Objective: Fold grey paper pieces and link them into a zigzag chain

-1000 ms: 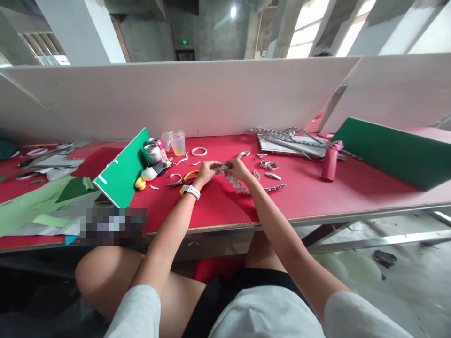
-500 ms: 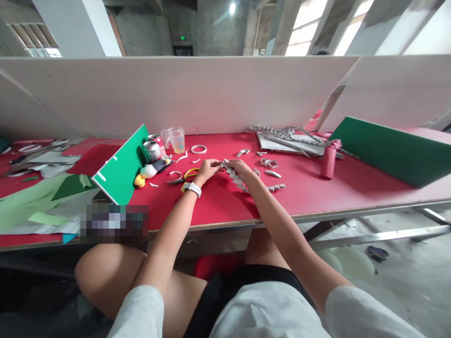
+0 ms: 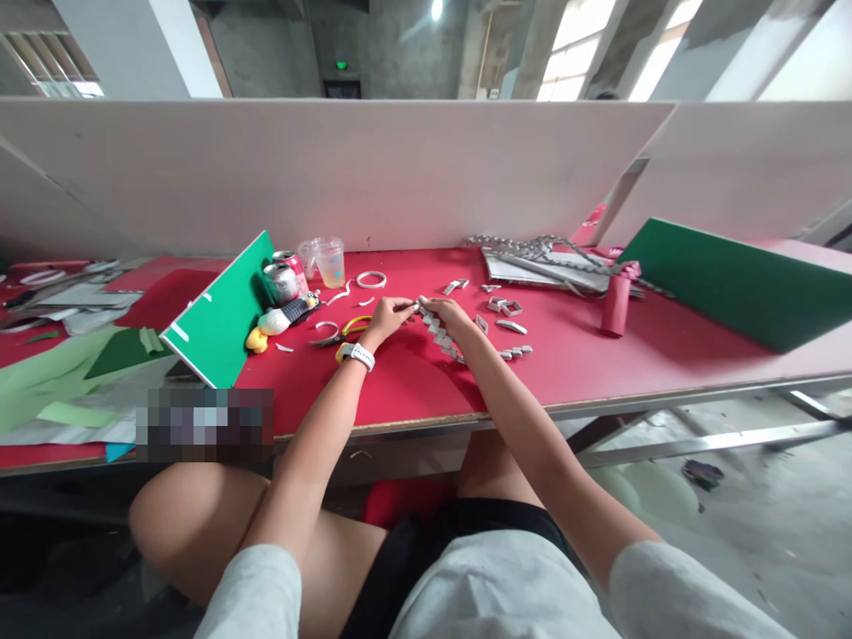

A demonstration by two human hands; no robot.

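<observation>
A grey-white zigzag chain of folded strips point(image 3: 437, 333) hangs from my fingers and curves down to the red table, passing behind my right forearm. My right hand point(image 3: 445, 311) is closed on its upper end. My left hand point(image 3: 391, 317), with a white watch on the wrist, pinches the same end, fingertips meeting the right ones. The exact link between them is too small to make out. Loose folded links point(image 3: 510, 308) lie to the right of my hands. Beside my left wrist are yellow-handled pliers point(image 3: 352, 327), partly hidden by that hand.
A green board point(image 3: 216, 315) stands at left, with cans point(image 3: 282, 282), a plastic cup point(image 3: 331, 264) and a plush toy point(image 3: 283, 319) by it. A tape roll point(image 3: 371, 280) lies behind my hands. At right are braided chain point(image 3: 512, 244), a pink bottle-shaped object point(image 3: 616, 303) and another green board point(image 3: 745, 288).
My fingertips have drawn slightly closer together at the chain's end. The whole view has shifted a little; the things on the table stay in place.
</observation>
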